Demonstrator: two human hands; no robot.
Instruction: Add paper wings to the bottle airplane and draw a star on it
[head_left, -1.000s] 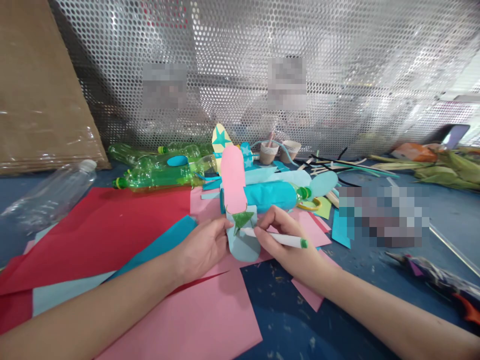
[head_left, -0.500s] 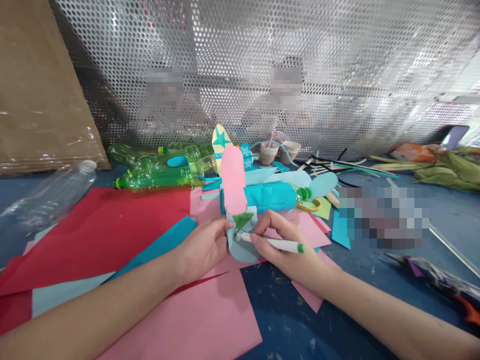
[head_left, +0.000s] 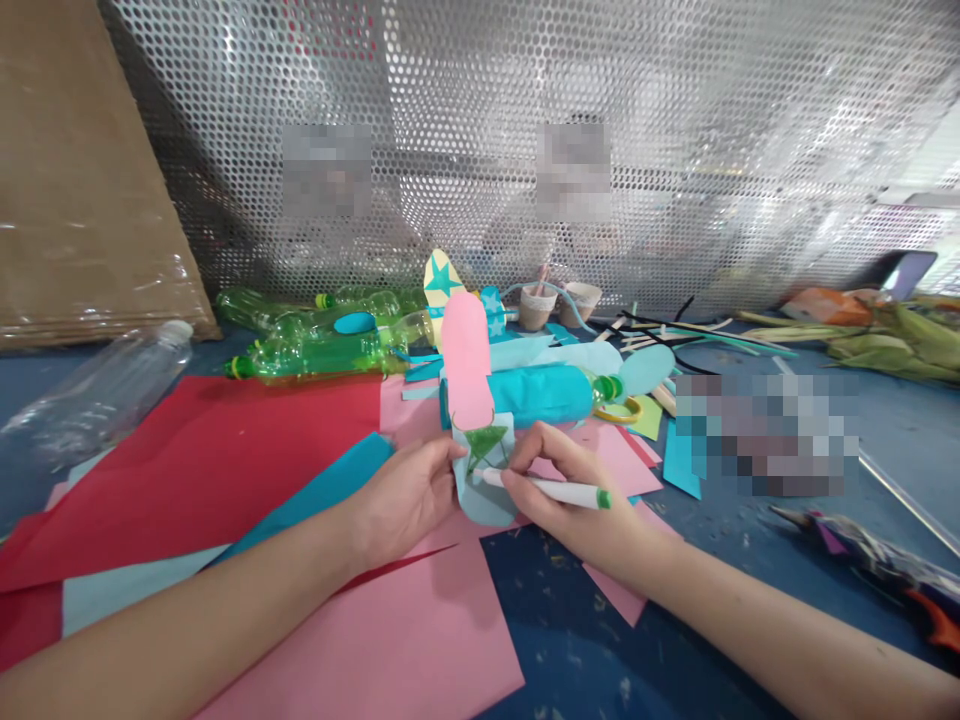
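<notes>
My right hand (head_left: 559, 480) pinches a white marker (head_left: 555, 487) with a green end, its tip touching a light blue rounded paper piece (head_left: 487, 505). Green marks (head_left: 486, 440) in angular shapes show on that paper. At its left edge, my left hand (head_left: 409, 490) grips the paper between thumb and fingers. A pink rounded paper piece (head_left: 466, 350) rises from the top of the light blue one. Just behind lies a bottle wrapped in blue paper (head_left: 540, 393), its green cap to the right.
Green bottles (head_left: 322, 352) and a clear bottle (head_left: 105, 390) lie at the left. Red paper (head_left: 247, 430) and pink paper (head_left: 390, 640) cover the near left. Two small pots (head_left: 538, 305) stand by the perforated metal screen (head_left: 465, 150). A cardboard sheet (head_left: 82, 170) stands back left.
The marker's rear end has dipped very slightly. Otherwise both hands and the papers hold nearly the same positions.
</notes>
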